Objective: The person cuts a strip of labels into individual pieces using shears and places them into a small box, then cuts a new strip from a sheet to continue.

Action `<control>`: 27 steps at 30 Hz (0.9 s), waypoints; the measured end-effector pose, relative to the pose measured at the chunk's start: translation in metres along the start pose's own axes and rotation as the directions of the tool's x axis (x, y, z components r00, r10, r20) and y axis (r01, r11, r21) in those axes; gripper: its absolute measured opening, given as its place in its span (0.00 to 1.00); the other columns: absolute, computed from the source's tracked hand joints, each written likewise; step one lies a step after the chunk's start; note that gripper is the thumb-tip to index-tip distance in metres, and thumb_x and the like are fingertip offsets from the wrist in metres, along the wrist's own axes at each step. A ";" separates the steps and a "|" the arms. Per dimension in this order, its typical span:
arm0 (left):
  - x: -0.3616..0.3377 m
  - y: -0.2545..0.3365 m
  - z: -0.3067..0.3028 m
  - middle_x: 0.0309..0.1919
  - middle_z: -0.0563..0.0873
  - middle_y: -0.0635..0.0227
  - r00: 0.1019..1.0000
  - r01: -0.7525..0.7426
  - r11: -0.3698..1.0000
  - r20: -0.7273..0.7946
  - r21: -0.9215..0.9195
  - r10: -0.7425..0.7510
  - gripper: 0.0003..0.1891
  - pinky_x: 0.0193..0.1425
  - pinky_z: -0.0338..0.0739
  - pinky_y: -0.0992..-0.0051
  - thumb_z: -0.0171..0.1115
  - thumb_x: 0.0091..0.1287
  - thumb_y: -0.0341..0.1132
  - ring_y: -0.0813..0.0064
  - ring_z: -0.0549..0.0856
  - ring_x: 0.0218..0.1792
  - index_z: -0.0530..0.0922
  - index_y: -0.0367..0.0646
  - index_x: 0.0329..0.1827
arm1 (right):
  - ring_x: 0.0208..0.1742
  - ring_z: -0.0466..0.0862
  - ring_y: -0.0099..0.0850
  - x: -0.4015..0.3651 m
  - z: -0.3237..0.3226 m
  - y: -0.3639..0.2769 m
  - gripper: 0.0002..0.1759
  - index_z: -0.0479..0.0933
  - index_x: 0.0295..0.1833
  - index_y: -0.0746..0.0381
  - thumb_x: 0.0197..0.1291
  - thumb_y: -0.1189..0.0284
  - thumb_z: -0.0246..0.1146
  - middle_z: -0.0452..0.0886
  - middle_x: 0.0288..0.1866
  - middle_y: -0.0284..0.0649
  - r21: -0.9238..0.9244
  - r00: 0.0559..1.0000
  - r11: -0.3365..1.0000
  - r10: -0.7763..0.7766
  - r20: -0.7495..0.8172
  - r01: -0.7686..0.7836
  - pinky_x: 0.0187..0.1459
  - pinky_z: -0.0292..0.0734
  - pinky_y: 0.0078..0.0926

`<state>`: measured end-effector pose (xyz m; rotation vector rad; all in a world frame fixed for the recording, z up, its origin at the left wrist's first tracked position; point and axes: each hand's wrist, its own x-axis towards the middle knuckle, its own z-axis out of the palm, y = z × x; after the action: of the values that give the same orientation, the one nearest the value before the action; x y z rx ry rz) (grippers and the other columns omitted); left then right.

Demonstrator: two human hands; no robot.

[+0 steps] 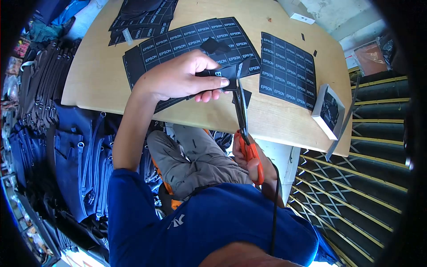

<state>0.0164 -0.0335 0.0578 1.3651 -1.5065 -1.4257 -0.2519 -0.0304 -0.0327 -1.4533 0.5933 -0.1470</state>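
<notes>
My left hand (195, 78) pinches a small black piece printed EPSON (229, 72) between thumb and fingers, above the table's front part. Orange-handled scissors (251, 155) are in my right hand (242, 151), whose fingers wrap round the handles near the table edge. Their long blades point away from me and meet the piece at its right edge. Beneath my left hand lie overlapping black sheets (182, 42) with rows of EPSON labels. Loose dark cut pieces (216, 46) rest on them.
Another EPSON sheet (287, 71) lies right of the scissors, beside a white open box (329, 111) with dark pieces inside. More sheets (144, 20) are stacked at the back left. A long dark strip (344, 122) hangs over the table's right edge. Dark bags (75, 155) hang at left.
</notes>
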 end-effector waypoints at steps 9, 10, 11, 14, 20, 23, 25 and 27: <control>-0.002 0.005 0.015 0.19 0.80 0.70 0.997 0.046 0.999 0.061 -0.013 -0.046 0.12 0.20 0.68 0.85 0.58 0.67 0.35 0.87 0.75 0.17 0.80 0.32 0.33 | 0.26 0.61 0.25 0.003 0.001 0.009 0.45 0.62 0.33 0.63 0.50 0.25 0.36 0.61 0.23 0.34 -0.026 0.999 0.999 -0.043 -0.033 0.042 0.29 0.59 0.25; -0.002 0.005 0.016 0.19 0.80 0.70 0.996 0.059 0.998 0.074 -0.010 -0.058 0.12 0.20 0.68 0.85 0.59 0.67 0.35 0.87 0.75 0.17 0.80 0.32 0.33 | 0.26 0.61 0.25 0.002 0.000 0.008 0.45 0.62 0.33 0.63 0.50 0.25 0.36 0.61 0.23 0.34 -0.024 0.998 0.999 -0.045 -0.037 0.045 0.29 0.59 0.25; -0.002 0.007 0.017 0.19 0.80 0.70 0.995 0.050 0.999 0.092 0.000 -0.050 0.13 0.20 0.69 0.85 0.59 0.67 0.35 0.87 0.75 0.17 0.80 0.32 0.32 | 0.26 0.62 0.26 0.002 -0.001 0.007 0.45 0.62 0.33 0.64 0.52 0.26 0.36 0.61 0.23 0.34 -0.049 0.991 0.991 -0.126 -0.037 0.124 0.29 0.59 0.25; -0.003 0.007 0.021 0.19 0.80 0.70 0.991 0.061 0.998 0.117 -0.001 -0.061 0.13 0.20 0.69 0.85 0.59 0.67 0.36 0.87 0.75 0.17 0.79 0.33 0.31 | 0.26 0.63 0.26 0.001 -0.001 0.000 0.43 0.63 0.32 0.64 0.54 0.28 0.36 0.62 0.24 0.35 -0.076 0.972 0.972 -0.227 -0.058 0.222 0.29 0.60 0.26; -0.002 0.007 0.024 0.20 0.80 0.70 0.988 0.062 0.998 0.143 0.015 -0.064 0.13 0.20 0.69 0.85 0.58 0.68 0.35 0.87 0.76 0.17 0.79 0.33 0.31 | 0.27 0.64 0.27 0.000 -0.002 -0.004 0.40 0.64 0.32 0.64 0.58 0.32 0.38 0.64 0.24 0.37 -0.070 0.967 0.969 -0.243 -0.081 0.238 0.30 0.61 0.26; -0.001 0.007 0.023 0.20 0.80 0.71 0.987 0.070 0.997 0.144 0.023 -0.073 0.13 0.20 0.69 0.85 0.58 0.68 0.36 0.87 0.75 0.17 0.80 0.33 0.31 | 0.26 0.64 0.27 0.001 -0.005 0.000 0.37 0.65 0.30 0.64 0.62 0.36 0.40 0.64 0.24 0.37 -0.059 0.968 0.970 -0.238 -0.084 0.234 0.30 0.61 0.26; 0.000 0.007 0.022 0.20 0.80 0.71 0.987 0.073 0.997 0.143 0.022 -0.076 0.13 0.21 0.69 0.85 0.58 0.68 0.36 0.87 0.75 0.17 0.80 0.33 0.32 | 0.26 0.65 0.27 0.002 -0.003 -0.002 0.35 0.65 0.30 0.64 0.64 0.39 0.41 0.65 0.23 0.37 -0.045 0.972 0.974 -0.224 -0.076 0.221 0.29 0.62 0.25; 0.003 0.006 0.020 0.19 0.80 0.71 0.986 0.061 0.998 0.154 0.010 -0.062 0.12 0.21 0.69 0.85 0.58 0.67 0.36 0.87 0.75 0.17 0.80 0.33 0.33 | 0.13 0.58 0.13 0.006 0.003 -0.013 0.37 0.63 0.29 0.62 0.56 0.34 0.50 0.59 0.15 0.26 0.139 0.976 0.978 -0.127 -0.179 0.153 0.14 0.50 0.13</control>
<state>-0.0046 -0.0314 0.0594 1.3413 -1.5784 -1.5984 -0.2423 -0.0320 -0.0223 -1.3414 0.6038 -0.4225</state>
